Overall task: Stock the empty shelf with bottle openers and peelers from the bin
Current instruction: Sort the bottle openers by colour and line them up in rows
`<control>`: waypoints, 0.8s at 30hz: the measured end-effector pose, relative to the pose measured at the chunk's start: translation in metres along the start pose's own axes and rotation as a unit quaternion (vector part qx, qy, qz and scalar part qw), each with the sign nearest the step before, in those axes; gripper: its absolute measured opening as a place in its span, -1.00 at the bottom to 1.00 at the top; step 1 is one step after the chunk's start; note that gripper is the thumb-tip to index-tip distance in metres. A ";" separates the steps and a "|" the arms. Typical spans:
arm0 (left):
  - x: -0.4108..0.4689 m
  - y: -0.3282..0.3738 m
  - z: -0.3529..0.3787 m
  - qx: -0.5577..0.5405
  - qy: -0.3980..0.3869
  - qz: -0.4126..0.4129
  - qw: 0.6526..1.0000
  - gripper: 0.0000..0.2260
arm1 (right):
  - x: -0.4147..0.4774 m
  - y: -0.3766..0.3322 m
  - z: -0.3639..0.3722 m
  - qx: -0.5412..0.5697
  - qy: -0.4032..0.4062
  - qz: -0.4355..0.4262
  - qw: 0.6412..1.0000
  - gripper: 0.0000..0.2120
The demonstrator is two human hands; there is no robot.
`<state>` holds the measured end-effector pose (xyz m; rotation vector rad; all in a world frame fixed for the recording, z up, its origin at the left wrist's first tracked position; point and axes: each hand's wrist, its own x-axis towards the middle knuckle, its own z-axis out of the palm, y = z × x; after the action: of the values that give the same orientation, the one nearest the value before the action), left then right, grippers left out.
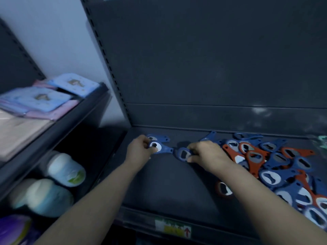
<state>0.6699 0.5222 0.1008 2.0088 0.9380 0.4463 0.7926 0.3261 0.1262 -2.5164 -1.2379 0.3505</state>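
- Shelf (168, 183), dark and flat, fills the middle and lower right of the frame, with a price label (172, 227) on its front edge.
- My left hand (141, 149), just left of centre, curls its fingers round the head of a blue bottle opener (159, 147) whose handle points right.
- A second blue opener (160, 138) lies just behind it, nearer the back panel.
- My right hand (207, 152), near the left one but not touching it, pinches a third blue opener (183, 154).
- A heap of blue and red openers (283, 165) covers the shelf's right side, beside my right wrist.
- One red opener (223, 189) lies partly hidden by my right forearm.
- Pastel packets (44, 99) sit blurred on the rack at upper left.
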 end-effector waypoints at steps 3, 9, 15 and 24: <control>0.004 -0.013 -0.011 0.019 0.016 0.024 0.999 -0.80 | 0.005 -0.015 0.013 0.048 -0.004 -0.004 0.999 -0.84; 0.022 -0.024 -0.006 0.027 -0.015 0.082 0.996 -0.77 | 0.010 -0.031 0.024 0.059 0.021 0.017 0.998 -0.65; 0.040 -0.028 -0.012 0.050 -0.010 0.120 0.991 -0.59 | 0.032 -0.061 0.032 0.079 0.019 0.030 0.996 -0.76; 0.047 -0.046 -0.053 0.305 -0.016 0.185 0.934 -0.75 | 0.068 -0.098 0.053 0.015 0.068 0.018 0.997 -0.74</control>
<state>0.6477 0.6030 0.0918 2.7767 0.7261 0.3450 0.7434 0.4456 0.1090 -2.4946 -1.1288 0.2000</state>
